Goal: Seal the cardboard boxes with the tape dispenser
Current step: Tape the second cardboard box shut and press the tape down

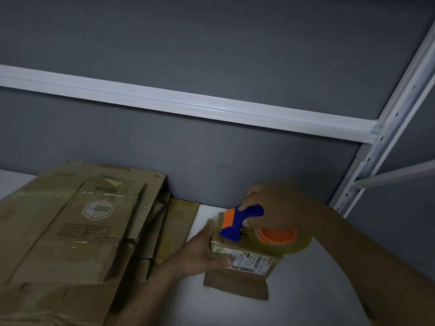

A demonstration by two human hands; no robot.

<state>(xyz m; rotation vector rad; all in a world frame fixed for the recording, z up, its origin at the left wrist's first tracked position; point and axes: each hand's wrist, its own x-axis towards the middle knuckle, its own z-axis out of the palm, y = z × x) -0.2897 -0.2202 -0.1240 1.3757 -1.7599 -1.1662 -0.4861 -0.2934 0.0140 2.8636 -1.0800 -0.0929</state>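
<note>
Taping the small box on the white desk

My left hand point(204, 250) grips the left end of the small brown cardboard box point(249, 257) on the white desk point(306, 290). My right hand point(270, 205) is clenched round the blue-and-orange tape dispenser point(237, 222), which rests on the box's top. I judge this box partly sealed, with the strip still to finish. The flattened brown cartons point(70, 220) stacked just beside it look unassembled.

Shows a blue-and-orange tape dispenser point(237, 222), yellowish clear tape roll point(286, 247), brown cardboard box point(235, 247) with white barcoded label point(249, 261), brown flattened cardboard point(47, 243) bearing a hexagon logo point(98, 209), grey wall point(211, 38), white shelf frame point(188, 107).
</note>
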